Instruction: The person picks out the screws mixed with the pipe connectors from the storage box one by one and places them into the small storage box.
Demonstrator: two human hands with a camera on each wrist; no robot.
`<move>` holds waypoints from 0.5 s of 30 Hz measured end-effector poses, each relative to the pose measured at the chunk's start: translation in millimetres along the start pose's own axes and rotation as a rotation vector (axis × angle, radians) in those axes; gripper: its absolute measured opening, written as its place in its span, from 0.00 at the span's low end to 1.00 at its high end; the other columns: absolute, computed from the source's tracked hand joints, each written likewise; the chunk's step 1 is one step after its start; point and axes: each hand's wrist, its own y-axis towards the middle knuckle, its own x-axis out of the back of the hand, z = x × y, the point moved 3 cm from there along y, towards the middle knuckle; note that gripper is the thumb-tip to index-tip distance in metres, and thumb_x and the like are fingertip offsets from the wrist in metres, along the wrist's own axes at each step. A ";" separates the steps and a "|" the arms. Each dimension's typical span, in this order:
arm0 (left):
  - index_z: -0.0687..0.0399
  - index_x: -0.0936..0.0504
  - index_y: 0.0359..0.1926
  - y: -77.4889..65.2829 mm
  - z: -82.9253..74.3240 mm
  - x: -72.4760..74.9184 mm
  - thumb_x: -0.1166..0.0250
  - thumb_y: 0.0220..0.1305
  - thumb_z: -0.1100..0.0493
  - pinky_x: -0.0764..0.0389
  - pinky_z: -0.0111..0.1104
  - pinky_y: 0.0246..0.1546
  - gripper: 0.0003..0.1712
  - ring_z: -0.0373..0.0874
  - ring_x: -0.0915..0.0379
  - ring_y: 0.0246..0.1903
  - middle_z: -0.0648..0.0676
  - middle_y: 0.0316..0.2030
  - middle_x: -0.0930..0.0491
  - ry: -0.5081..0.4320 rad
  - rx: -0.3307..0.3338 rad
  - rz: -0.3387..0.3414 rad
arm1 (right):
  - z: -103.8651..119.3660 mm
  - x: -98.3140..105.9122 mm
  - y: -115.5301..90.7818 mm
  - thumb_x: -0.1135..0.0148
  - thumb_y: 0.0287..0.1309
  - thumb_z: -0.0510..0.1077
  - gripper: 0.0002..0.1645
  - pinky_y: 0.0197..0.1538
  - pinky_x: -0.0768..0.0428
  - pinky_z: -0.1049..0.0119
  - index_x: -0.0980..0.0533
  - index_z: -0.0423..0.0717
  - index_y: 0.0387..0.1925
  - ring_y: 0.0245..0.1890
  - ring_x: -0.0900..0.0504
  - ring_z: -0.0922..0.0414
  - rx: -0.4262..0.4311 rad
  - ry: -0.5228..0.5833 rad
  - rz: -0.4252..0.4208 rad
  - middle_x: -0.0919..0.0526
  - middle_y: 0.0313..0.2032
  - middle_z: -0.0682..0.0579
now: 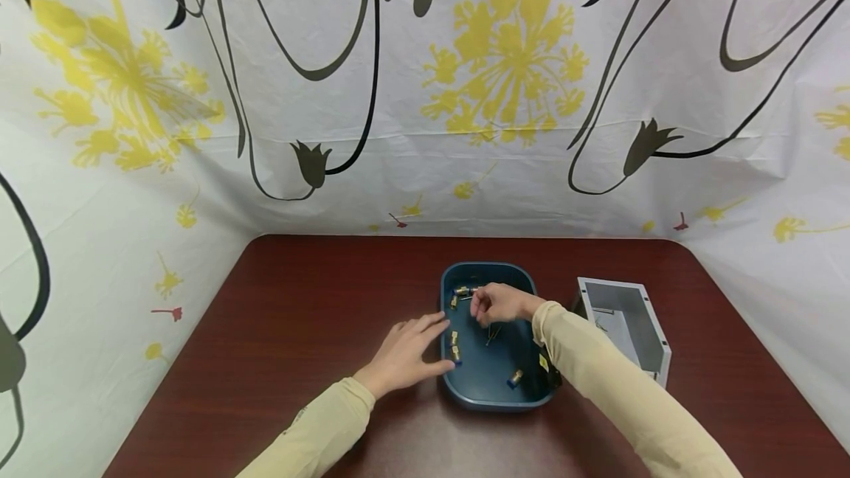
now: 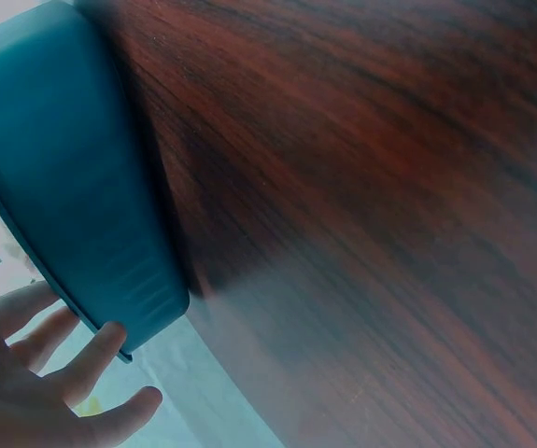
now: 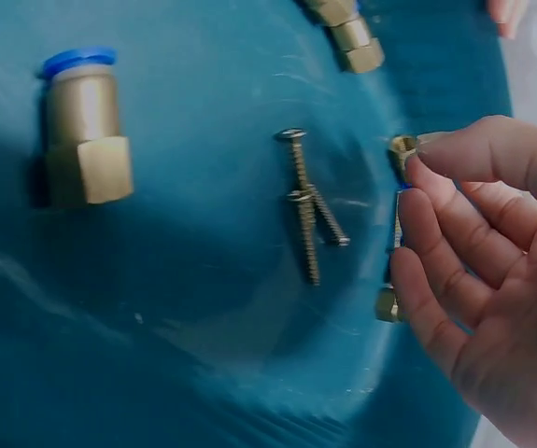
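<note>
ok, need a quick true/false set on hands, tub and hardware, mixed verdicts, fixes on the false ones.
1. The left hand is at the left side of the blue tub. True.
2. Its fingers are clenched into a fist. False: they are spread.
3. The right hand is over the tub. True.
4. In the head view, the gray box stands right of the tub. True.
5. The screws stand upright. False: the screws lie down.
6. The biggest-looking brass push-to-connect fitting has a red collar. False: blue.

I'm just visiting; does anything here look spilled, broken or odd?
Nothing stands out as damaged or spilled. Brass-coloured fittings and screws lie loose inside the blue tray, and the grey box stands beside it.
</note>
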 end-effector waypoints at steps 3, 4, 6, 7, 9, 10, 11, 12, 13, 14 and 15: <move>0.52 0.37 0.62 -0.2 -0.2 0.3 0.43 0.53 0.38 0.42 0.49 0.52 0.39 0.48 0.41 0.56 0.50 0.61 0.41 -0.005 -0.001 0.000 | -4.7 -4.1 1.4 0.42 0.42 0.28 0.09 0.28 0.29 0.66 0.27 0.35 0.30 0.24 0.29 0.58 -0.041 -0.001 0.009 0.26 0.24 0.51; 0.52 0.37 0.62 -0.3 -0.2 0.3 0.43 0.53 0.38 0.42 0.49 0.52 0.39 0.48 0.41 0.56 0.50 0.61 0.41 -0.006 0.000 0.000 | -6.1 -5.4 1.9 0.42 0.41 0.28 0.09 0.28 0.29 0.66 0.27 0.36 0.30 0.23 0.29 0.58 -0.053 -0.001 0.012 0.26 0.24 0.52; 0.52 0.37 0.62 -0.3 -0.1 0.3 0.43 0.54 0.38 0.42 0.49 0.52 0.39 0.48 0.41 0.56 0.50 0.61 0.42 -0.010 0.001 0.000 | -7.7 -7.7 2.9 0.41 0.40 0.28 0.09 0.27 0.29 0.67 0.27 0.37 0.28 0.23 0.29 0.59 -0.068 -0.009 0.011 0.26 0.23 0.52; 0.52 0.37 0.62 -0.4 -0.1 0.3 0.42 0.54 0.38 0.42 0.49 0.52 0.39 0.48 0.41 0.56 0.50 0.61 0.42 -0.012 0.002 0.000 | -8.3 -8.6 3.3 0.41 0.40 0.28 0.09 0.27 0.29 0.67 0.27 0.38 0.28 0.23 0.29 0.59 -0.082 -0.009 0.011 0.26 0.23 0.52; 0.52 0.37 0.62 -0.3 0.1 0.2 0.42 0.53 0.38 0.42 0.49 0.52 0.39 0.48 0.41 0.56 0.50 0.61 0.42 -0.013 0.001 -0.001 | -8.7 -10.3 4.2 0.41 0.40 0.27 0.09 0.27 0.30 0.67 0.26 0.39 0.27 0.23 0.29 0.58 -0.103 -0.014 0.012 0.26 0.23 0.52; 0.52 0.37 0.62 -0.2 0.2 0.2 0.42 0.54 0.38 0.42 0.49 0.52 0.39 0.48 0.41 0.56 0.50 0.61 0.42 -0.013 0.000 -0.001 | -8.8 -11.2 4.5 0.41 0.40 0.27 0.09 0.27 0.30 0.67 0.26 0.39 0.27 0.23 0.29 0.59 -0.114 -0.016 0.013 0.26 0.23 0.52; 0.52 0.37 0.62 -0.3 0.4 0.1 0.42 0.54 0.38 0.42 0.49 0.52 0.39 0.48 0.41 0.56 0.50 0.61 0.42 -0.013 -0.001 -0.001 | -8.4 -12.0 4.8 0.41 0.39 0.27 0.09 0.27 0.30 0.67 0.26 0.39 0.27 0.23 0.29 0.58 -0.123 -0.020 0.015 0.26 0.23 0.52; 0.52 0.37 0.62 -0.3 0.5 0.2 0.43 0.54 0.38 0.42 0.49 0.52 0.39 0.48 0.41 0.56 0.50 0.61 0.42 -0.012 -0.002 -0.001 | -8.4 -12.8 5.0 0.42 0.39 0.26 0.10 0.27 0.30 0.67 0.26 0.39 0.27 0.22 0.29 0.58 -0.130 -0.025 0.018 0.27 0.23 0.52; 0.52 0.37 0.62 -0.3 0.7 0.1 0.43 0.54 0.38 0.42 0.49 0.52 0.39 0.48 0.41 0.56 0.50 0.61 0.42 -0.011 -0.003 -0.001 | -8.2 -13.8 5.3 0.42 0.39 0.26 0.10 0.27 0.30 0.67 0.26 0.39 0.27 0.22 0.30 0.59 -0.142 -0.030 0.022 0.27 0.23 0.52; 0.52 0.37 0.62 -0.3 0.8 0.1 0.43 0.54 0.38 0.42 0.49 0.52 0.39 0.48 0.41 0.56 0.50 0.61 0.42 -0.009 -0.003 -0.001 | -7.9 -14.6 5.4 0.42 0.39 0.26 0.10 0.26 0.30 0.68 0.27 0.39 0.27 0.22 0.30 0.59 -0.146 -0.037 0.023 0.27 0.23 0.52; 0.51 0.37 0.62 -0.4 0.8 0.2 0.43 0.54 0.38 0.42 0.49 0.52 0.39 0.48 0.41 0.56 0.50 0.62 0.42 -0.006 -0.002 -0.001 | -7.8 -15.6 5.5 0.42 0.38 0.26 0.11 0.26 0.31 0.68 0.27 0.39 0.27 0.22 0.30 0.59 -0.152 -0.044 0.026 0.28 0.23 0.52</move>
